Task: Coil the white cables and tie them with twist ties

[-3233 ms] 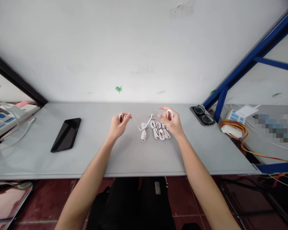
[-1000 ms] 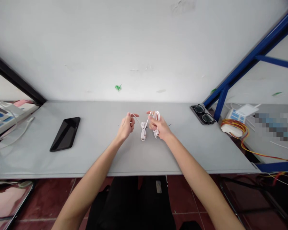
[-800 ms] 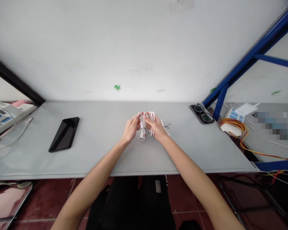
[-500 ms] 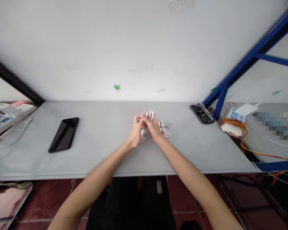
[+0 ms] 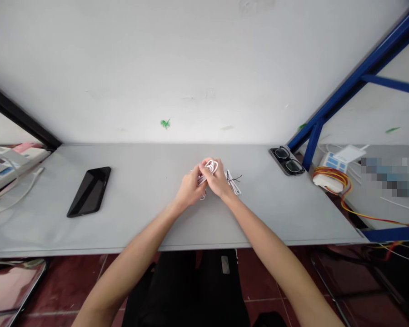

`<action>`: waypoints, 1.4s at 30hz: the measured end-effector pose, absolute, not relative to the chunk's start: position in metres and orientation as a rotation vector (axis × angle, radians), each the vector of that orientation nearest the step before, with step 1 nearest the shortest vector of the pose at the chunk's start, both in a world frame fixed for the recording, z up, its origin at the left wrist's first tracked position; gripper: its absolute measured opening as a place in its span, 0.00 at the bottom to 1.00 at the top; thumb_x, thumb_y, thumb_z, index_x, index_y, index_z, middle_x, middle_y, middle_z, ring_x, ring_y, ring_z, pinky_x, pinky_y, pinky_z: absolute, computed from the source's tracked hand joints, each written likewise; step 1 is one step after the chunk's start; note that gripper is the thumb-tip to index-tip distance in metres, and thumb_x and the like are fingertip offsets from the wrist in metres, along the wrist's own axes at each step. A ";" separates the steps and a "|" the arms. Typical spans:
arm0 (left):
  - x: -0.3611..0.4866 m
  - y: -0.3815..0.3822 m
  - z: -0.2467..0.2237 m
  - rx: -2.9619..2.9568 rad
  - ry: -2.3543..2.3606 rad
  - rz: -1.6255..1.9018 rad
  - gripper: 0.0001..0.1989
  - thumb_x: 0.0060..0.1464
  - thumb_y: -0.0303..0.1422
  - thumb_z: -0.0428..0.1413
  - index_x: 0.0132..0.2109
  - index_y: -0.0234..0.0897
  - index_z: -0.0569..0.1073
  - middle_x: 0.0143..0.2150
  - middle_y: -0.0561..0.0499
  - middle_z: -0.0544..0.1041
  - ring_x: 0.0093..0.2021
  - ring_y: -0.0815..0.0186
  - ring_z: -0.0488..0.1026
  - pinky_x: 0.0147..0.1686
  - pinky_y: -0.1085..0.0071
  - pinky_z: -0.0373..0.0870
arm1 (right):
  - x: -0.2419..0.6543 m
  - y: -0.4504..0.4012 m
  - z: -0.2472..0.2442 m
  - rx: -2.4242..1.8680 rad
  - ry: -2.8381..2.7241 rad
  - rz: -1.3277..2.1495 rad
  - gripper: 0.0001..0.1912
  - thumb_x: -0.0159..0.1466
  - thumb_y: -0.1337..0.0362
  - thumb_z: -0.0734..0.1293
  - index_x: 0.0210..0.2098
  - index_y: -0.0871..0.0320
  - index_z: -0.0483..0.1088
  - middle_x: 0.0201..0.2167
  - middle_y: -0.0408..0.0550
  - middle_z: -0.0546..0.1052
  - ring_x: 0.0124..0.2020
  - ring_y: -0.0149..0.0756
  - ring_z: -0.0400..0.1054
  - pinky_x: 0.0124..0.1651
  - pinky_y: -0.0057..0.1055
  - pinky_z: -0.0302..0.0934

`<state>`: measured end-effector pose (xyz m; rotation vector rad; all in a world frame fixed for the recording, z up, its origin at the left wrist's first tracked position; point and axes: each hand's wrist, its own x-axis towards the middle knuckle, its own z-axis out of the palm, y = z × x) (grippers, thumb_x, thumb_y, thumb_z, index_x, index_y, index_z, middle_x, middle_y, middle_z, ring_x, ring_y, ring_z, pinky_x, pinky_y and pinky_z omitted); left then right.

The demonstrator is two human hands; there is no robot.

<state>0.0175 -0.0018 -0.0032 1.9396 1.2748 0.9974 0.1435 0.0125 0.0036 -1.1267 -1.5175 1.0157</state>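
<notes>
A coiled white cable (image 5: 211, 165) is held between both my hands over the middle of the table. My left hand (image 5: 190, 185) is closed around its left side, and a short loop shows below the palm. My right hand (image 5: 218, 180) grips the upper loops from the right, thumb across them. Fingertips of both hands meet and partly hide the coil. Just right of my right hand, a second white cable bundle (image 5: 234, 185) lies on the table, bound with a thin black tie (image 5: 236, 178) whose ends stick out.
On the grey table (image 5: 139, 190), a black phone (image 5: 90, 191) lies at left. Glasses (image 5: 294, 165) rest on a dark flat case at right. Beyond the blue frame (image 5: 313, 144) is a coil of red and yellow wires (image 5: 332, 173). White cables and boxes sit far left.
Both hands have turned the cable coil, so its loops now lean over and show more openly. My left hand has rolled, with its back now facing up more.
</notes>
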 end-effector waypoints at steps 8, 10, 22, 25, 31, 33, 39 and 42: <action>0.013 -0.003 0.002 1.999 1.430 0.818 0.08 0.56 0.35 0.50 0.32 0.37 0.69 0.25 0.52 0.72 0.23 0.69 0.61 0.27 0.72 0.53 | 0.152 0.010 0.010 -1.150 -1.697 0.732 0.12 0.64 0.55 0.62 0.29 0.54 0.59 0.23 0.39 0.64 0.24 0.31 0.57 0.31 0.30 0.52; 0.013 -0.002 0.001 1.994 1.430 0.834 0.07 0.56 0.34 0.50 0.32 0.37 0.69 0.26 0.51 0.72 0.23 0.69 0.61 0.27 0.72 0.54 | 0.150 0.009 0.010 -1.161 -1.725 0.669 0.11 0.64 0.56 0.61 0.28 0.54 0.58 0.23 0.40 0.64 0.25 0.31 0.57 0.31 0.30 0.52; 0.010 -0.001 0.002 2.064 1.563 0.733 0.11 0.54 0.34 0.49 0.24 0.38 0.65 0.20 0.50 0.68 0.19 0.70 0.53 0.24 0.71 0.48 | 0.149 0.009 0.005 -1.132 -1.898 0.600 0.13 0.67 0.56 0.57 0.28 0.54 0.57 0.21 0.40 0.64 0.23 0.32 0.56 0.31 0.29 0.50; 0.008 -0.001 0.003 2.107 1.557 0.742 0.11 0.54 0.32 0.48 0.24 0.38 0.64 0.19 0.51 0.66 0.18 0.71 0.49 0.23 0.71 0.46 | 0.145 0.010 0.000 -1.135 -1.890 0.576 0.14 0.68 0.54 0.56 0.29 0.54 0.57 0.22 0.41 0.65 0.24 0.32 0.56 0.32 0.29 0.51; 0.003 0.000 0.003 1.983 1.458 0.803 0.15 0.57 0.37 0.48 0.24 0.37 0.60 0.20 0.53 0.61 0.21 0.71 0.51 0.23 0.72 0.47 | 0.153 0.006 0.015 -1.034 -1.798 0.800 0.18 0.69 0.47 0.55 0.40 0.53 0.65 0.21 0.39 0.61 0.23 0.32 0.56 0.31 0.29 0.51; 0.002 0.000 0.002 1.953 1.446 0.811 0.18 0.58 0.40 0.48 0.24 0.37 0.56 0.21 0.55 0.57 0.23 0.72 0.49 0.24 0.72 0.46 | 0.166 0.011 0.022 -1.026 -1.660 0.845 0.20 0.69 0.45 0.54 0.43 0.52 0.67 0.21 0.40 0.61 0.23 0.32 0.55 0.29 0.30 0.51; -0.001 0.003 -0.001 1.914 1.512 0.772 0.20 0.57 0.42 0.48 0.25 0.38 0.50 0.23 0.55 0.50 0.25 0.72 0.45 0.24 0.70 0.42 | 0.223 0.057 0.011 -1.321 -1.567 0.539 0.12 0.62 0.55 0.64 0.34 0.58 0.73 0.26 0.46 0.72 0.26 0.33 0.60 0.33 0.31 0.56; -0.001 0.003 0.000 1.914 1.510 0.782 0.19 0.57 0.41 0.48 0.25 0.38 0.50 0.23 0.55 0.50 0.25 0.72 0.45 0.24 0.70 0.42 | 0.240 0.079 -0.007 -1.569 -1.688 0.488 0.10 0.60 0.62 0.65 0.35 0.58 0.77 0.32 0.49 0.78 0.30 0.36 0.67 0.40 0.34 0.60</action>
